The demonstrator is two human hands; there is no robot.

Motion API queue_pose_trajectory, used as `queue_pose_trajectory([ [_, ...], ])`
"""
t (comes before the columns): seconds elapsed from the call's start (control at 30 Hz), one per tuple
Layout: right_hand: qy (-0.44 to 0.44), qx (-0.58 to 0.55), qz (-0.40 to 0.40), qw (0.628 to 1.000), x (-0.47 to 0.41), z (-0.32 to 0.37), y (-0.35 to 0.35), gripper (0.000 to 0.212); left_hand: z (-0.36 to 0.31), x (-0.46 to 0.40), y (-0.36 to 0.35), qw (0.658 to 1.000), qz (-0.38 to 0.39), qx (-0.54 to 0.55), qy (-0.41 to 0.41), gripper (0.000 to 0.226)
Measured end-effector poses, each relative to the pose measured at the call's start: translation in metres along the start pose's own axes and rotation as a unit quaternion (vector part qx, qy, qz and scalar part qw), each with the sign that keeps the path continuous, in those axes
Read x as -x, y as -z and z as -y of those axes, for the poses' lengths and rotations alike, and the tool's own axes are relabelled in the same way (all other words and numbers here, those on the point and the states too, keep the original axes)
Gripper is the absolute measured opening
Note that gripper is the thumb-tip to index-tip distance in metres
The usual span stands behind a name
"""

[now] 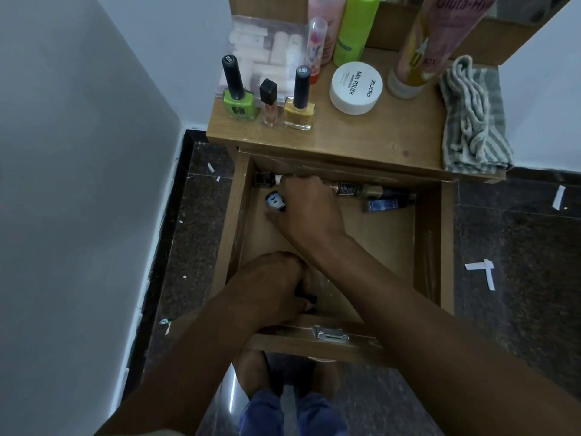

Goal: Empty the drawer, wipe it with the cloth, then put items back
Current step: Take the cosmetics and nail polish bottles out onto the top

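Hands first: the right hand (309, 204) reaches deep into the open drawer (432, 247), knuckles up, fingers curled down over something at the back left; what it grips, if anything, is hidden under the palm, so its state cannot be told. Just beside its fingers lies one small blue-and-white bottle (276, 201), and one dark bottle (265, 179) sits in the back left corner. The left hand (273, 286) is down at the front of the drawer, fingers curled round a small dark item (309, 299) that is mostly covered.

Along the drawer's back wall to the right of the right hand lie two more things on their sides: one brown labelled bottle (347, 187) and one dark blue bottle (385, 203) near it. The drawer front carries one metal lock plate (330, 333).

Up on the worktop (361, 136), three small bottles stand in a row: one green nail polish (238, 100), one small clear bottle with black cap (268, 103), one yellow nail polish (299, 107). Behind them is one clear box (267, 48). One white nail polish jar (356, 88) sits near the middle, with tall bottles behind: pink (327, 14), green (355, 29), and one slim clear tube (316, 45). The striped cloth (474, 121) lies crumpled at the right edge of the worktop, untouched by either hand.
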State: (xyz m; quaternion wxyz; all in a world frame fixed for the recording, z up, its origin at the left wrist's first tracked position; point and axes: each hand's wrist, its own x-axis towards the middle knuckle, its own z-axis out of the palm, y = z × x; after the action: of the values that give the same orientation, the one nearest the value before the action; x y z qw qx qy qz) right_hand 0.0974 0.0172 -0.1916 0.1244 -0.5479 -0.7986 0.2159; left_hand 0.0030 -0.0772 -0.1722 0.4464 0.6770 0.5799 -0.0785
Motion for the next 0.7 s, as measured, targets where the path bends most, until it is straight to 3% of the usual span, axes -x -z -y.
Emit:
queue_pose_trajectory([
  [0.3, -0.028, -0.019, 0.003, 0.999, 0.013, -0.005, 0.022, 0.020, 0.004, 0.007, 0.023, 0.998, 0.053, 0.036, -0.002, 0.024],
  [0.53, -0.075, -0.121, -0.019, 0.990, 0.034, -0.012, 0.067, 0.019, 0.006, 0.027, 0.030, 0.979, -0.081, 0.186, -0.025, 0.031],
  [0.7, -0.101, -0.209, -0.062, 0.971, 0.045, -0.019, 0.103, 0.023, -0.008, 0.035, 0.046, 0.936, -0.209, 0.275, -0.062, 0.030],
])
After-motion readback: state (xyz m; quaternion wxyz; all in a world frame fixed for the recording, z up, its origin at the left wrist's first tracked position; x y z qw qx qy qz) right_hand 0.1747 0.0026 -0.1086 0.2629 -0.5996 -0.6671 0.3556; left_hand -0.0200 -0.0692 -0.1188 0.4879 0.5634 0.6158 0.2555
